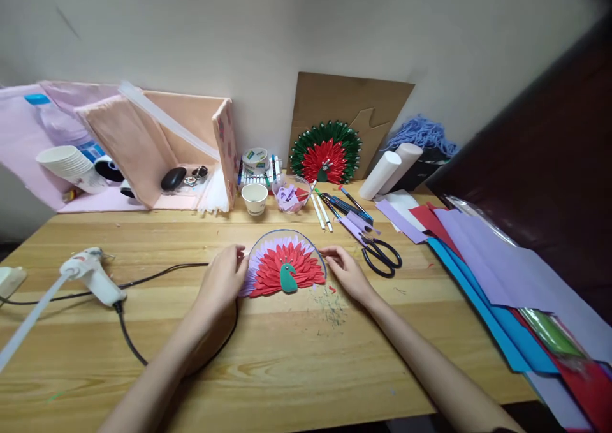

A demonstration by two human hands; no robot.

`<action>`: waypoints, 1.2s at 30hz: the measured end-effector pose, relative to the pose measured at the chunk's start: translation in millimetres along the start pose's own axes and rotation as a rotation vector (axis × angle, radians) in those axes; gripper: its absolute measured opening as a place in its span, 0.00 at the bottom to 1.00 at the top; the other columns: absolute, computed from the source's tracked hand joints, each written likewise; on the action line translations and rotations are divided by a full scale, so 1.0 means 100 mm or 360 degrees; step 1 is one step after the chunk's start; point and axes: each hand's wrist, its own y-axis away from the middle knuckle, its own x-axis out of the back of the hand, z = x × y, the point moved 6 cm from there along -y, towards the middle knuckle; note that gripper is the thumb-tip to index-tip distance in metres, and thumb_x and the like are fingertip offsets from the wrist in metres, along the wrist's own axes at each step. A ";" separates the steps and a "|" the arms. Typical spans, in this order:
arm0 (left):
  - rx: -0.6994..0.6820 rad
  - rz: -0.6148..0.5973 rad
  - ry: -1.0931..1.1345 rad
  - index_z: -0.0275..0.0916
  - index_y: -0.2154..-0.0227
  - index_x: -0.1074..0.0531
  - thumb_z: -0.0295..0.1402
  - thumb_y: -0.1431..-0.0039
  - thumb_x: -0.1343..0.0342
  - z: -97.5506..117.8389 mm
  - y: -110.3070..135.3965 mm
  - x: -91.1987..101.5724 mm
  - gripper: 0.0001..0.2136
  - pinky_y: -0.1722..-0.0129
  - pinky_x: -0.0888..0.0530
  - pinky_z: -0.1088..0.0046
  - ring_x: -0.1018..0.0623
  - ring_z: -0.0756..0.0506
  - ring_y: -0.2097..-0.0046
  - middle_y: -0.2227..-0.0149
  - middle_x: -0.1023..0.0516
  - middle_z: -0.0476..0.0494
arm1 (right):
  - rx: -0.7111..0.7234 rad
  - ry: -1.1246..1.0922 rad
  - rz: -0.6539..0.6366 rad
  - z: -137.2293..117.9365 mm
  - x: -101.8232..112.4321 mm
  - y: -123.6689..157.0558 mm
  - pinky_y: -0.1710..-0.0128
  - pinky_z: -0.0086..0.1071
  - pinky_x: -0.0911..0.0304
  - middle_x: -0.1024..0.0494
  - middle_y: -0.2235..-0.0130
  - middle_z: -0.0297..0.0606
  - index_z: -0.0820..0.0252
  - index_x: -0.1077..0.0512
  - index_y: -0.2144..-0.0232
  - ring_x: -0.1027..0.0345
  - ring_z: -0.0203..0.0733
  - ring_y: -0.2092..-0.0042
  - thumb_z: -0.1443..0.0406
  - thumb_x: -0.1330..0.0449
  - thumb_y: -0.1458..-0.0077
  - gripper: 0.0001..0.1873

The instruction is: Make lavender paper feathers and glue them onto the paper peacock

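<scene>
Head view: a paper peacock (287, 278) with red and lilac feathers is lying on the wooden counter (268, 363), between both hands. Left hand (222, 273) is resting at its left edge, fingers loosely curled; right hand (348, 273) is flanking its right edge, fingers partly bent. Cannot tell whether either is pinching. Black-handled scissors (375, 244) are lying beyond the right hand.

Both hands (222, 277) (348, 275) apart, arms (167, 350) (421, 363) outstretched
</scene>
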 end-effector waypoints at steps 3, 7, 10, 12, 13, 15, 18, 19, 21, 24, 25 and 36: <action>0.0080 0.0069 0.0186 0.36 0.56 0.33 0.41 0.42 0.55 -0.17 0.16 0.03 0.17 0.55 0.32 0.61 0.25 0.38 0.55 0.59 0.24 0.35 | -0.0061 -0.0081 0.0093 0.04 -0.03 -0.01 0.50 0.39 0.39 0.26 0.56 0.41 0.59 0.32 0.60 0.32 0.42 0.53 0.61 0.47 0.46 0.11; 0.0076 0.0006 0.0640 0.38 0.59 0.31 0.41 0.44 0.52 -0.27 0.20 -0.01 0.15 0.55 0.31 0.64 0.25 0.41 0.55 0.58 0.23 0.38 | -0.0129 -0.0183 0.0092 -0.01 -0.01 -0.04 0.49 0.41 0.40 0.25 0.57 0.41 0.59 0.30 0.62 0.32 0.43 0.54 0.60 0.43 0.49 0.12; 0.0102 -0.0046 0.0945 0.36 0.61 0.31 0.41 0.46 0.50 -0.33 0.17 -0.09 0.14 0.55 0.30 0.65 0.24 0.42 0.55 0.58 0.23 0.37 | -0.0186 -0.0342 0.0055 -0.07 0.00 -0.02 0.48 0.42 0.41 0.25 0.57 0.42 0.59 0.28 0.64 0.32 0.45 0.52 0.59 0.40 0.53 0.14; 0.0151 -0.0021 0.1085 0.35 0.62 0.31 0.40 0.47 0.48 -0.38 0.16 -0.13 0.14 0.54 0.30 0.65 0.24 0.42 0.56 0.59 0.23 0.37 | -0.0243 -0.0470 0.0046 -0.08 0.00 0.00 0.48 0.43 0.41 0.25 0.56 0.43 0.59 0.28 0.64 0.33 0.46 0.51 0.58 0.39 0.54 0.15; 0.0173 -0.0005 0.1139 0.35 0.63 0.31 0.39 0.48 0.48 -0.39 0.15 -0.14 0.14 0.54 0.30 0.65 0.24 0.42 0.56 0.60 0.23 0.37 | -0.0258 -0.0512 0.0050 -0.08 -0.01 0.01 0.47 0.44 0.41 0.25 0.55 0.43 0.59 0.27 0.64 0.33 0.47 0.51 0.58 0.38 0.55 0.15; 0.0218 0.0018 0.1219 0.34 0.64 0.30 0.37 0.50 0.46 -0.41 0.15 -0.15 0.13 0.55 0.30 0.65 0.23 0.42 0.58 0.62 0.22 0.37 | -0.0247 -0.0550 0.0092 -0.08 -0.01 0.03 0.48 0.44 0.41 0.24 0.56 0.43 0.59 0.27 0.64 0.32 0.47 0.52 0.58 0.38 0.55 0.15; 0.0326 0.0014 0.1316 0.34 0.65 0.31 0.36 0.51 0.46 -0.40 0.16 -0.12 0.12 0.57 0.28 0.64 0.22 0.43 0.62 0.67 0.21 0.38 | -0.0181 -0.0560 0.0266 -0.07 0.00 0.05 0.51 0.43 0.39 0.23 0.59 0.41 0.59 0.27 0.67 0.31 0.45 0.56 0.58 0.36 0.58 0.15; 0.0380 -0.0017 0.1362 0.33 0.66 0.31 0.35 0.51 0.46 -0.38 0.16 -0.12 0.12 0.58 0.28 0.64 0.21 0.43 0.64 0.68 0.21 0.38 | -0.0172 -0.0575 0.0316 -0.05 0.01 0.06 0.52 0.41 0.38 0.23 0.61 0.40 0.59 0.28 0.68 0.30 0.44 0.57 0.58 0.35 0.60 0.15; 0.0482 -0.0151 0.1476 0.33 0.66 0.32 0.35 0.51 0.47 -0.31 0.18 -0.13 0.11 0.60 0.27 0.64 0.21 0.43 0.67 0.71 0.21 0.39 | -0.0178 -0.0609 0.0357 -0.02 0.01 0.07 0.54 0.39 0.37 0.24 0.64 0.39 0.60 0.29 0.70 0.30 0.43 0.60 0.59 0.34 0.62 0.16; 0.0548 -0.0317 0.1599 0.33 0.66 0.31 0.34 0.52 0.47 -0.21 0.24 -0.15 0.11 0.61 0.27 0.65 0.21 0.43 0.67 0.72 0.21 0.38 | -0.0186 -0.0635 0.0341 0.04 0.01 0.07 0.60 0.36 0.35 0.24 0.66 0.38 0.60 0.30 0.72 0.30 0.41 0.64 0.59 0.32 0.66 0.18; 0.0535 -0.0257 0.1598 0.32 0.67 0.31 0.35 0.53 0.46 -0.21 0.26 -0.13 0.12 0.61 0.27 0.65 0.21 0.43 0.67 0.71 0.21 0.37 | -0.0181 -0.0638 0.0355 0.06 0.03 0.08 0.62 0.36 0.34 0.25 0.67 0.38 0.60 0.30 0.72 0.30 0.41 0.66 0.58 0.32 0.66 0.18; 0.0392 0.0659 0.1249 0.36 0.60 0.31 0.43 0.48 0.50 -0.06 0.46 -0.08 0.18 0.60 0.30 0.70 0.27 0.43 0.53 0.55 0.26 0.38 | 0.0103 -0.0762 0.0572 -0.06 0.20 -0.31 0.64 0.33 0.37 0.36 0.74 0.29 0.56 0.43 0.78 0.37 0.36 0.70 0.51 0.36 0.65 0.23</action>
